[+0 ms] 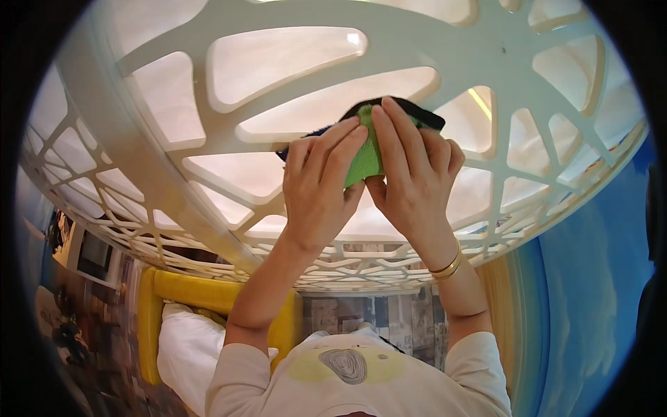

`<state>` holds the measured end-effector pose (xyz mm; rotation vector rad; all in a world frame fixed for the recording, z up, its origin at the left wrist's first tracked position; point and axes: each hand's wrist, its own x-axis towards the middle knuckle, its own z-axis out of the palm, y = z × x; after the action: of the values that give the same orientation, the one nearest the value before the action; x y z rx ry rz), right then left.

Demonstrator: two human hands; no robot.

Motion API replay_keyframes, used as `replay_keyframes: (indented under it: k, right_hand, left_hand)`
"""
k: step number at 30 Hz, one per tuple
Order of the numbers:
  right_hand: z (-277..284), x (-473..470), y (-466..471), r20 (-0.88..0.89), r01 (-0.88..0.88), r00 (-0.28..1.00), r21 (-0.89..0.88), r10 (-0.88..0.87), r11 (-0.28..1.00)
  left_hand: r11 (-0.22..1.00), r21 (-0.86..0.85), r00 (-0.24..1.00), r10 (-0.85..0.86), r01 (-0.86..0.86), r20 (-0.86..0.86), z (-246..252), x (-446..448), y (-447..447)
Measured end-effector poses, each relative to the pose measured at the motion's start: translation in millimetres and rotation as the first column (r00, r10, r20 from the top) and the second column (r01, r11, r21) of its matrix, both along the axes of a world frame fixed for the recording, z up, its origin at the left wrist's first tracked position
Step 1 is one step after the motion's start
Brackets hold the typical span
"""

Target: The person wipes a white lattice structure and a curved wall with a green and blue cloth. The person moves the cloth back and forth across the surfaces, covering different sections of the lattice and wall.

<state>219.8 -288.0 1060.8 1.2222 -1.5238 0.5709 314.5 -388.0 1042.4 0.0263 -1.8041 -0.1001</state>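
A green cloth (pixel 367 156) with a black edge is bunched between my two hands, in front of a white lattice panel (pixel 484 52). My left hand (pixel 318 180) grips its left side, fingers bent over the green face. On the other side my right hand (pixel 414 156) holds it with fingers pointing upward; a gold bracelet is on that wrist. Dark blue fabric shows past the fingers of my left hand. The cloth appears to be against the panel, but whether it touches cannot be told. My palms are hidden.
A yellow sofa (pixel 146 323) with a white fabric item (pixel 187 349) on it stands at lower left. Wood-patterned flooring (pixel 396 313) lies below the panel. A blue wall painted like sky (pixel 583 313) rises at the right.
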Motion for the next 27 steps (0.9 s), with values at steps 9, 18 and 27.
replay_keyframes:
  k: [9, 18, 27]
  right_hand:
    - [-21, 52, -60, 0.168, -0.248, 0.957, 0.055, 0.236, 0.967]
    - [-27, 47, -63, 0.160, -0.277, 0.948, -0.018, 0.276, 0.961]
    - [-73, 29, -31, -0.085, -0.202, 0.975, 0.043, 0.205, 0.978]
  left_hand:
    - [0.985, -0.018, 0.985, 0.173, -0.173, -0.007, -26, 55, -52]
    - [0.975, 0.056, 0.976, 0.214, -0.215, 0.025, -33, 52, -42]
    - [0.992, 0.095, 0.994, 0.079, -0.086, 0.074, -77, 42, -19]
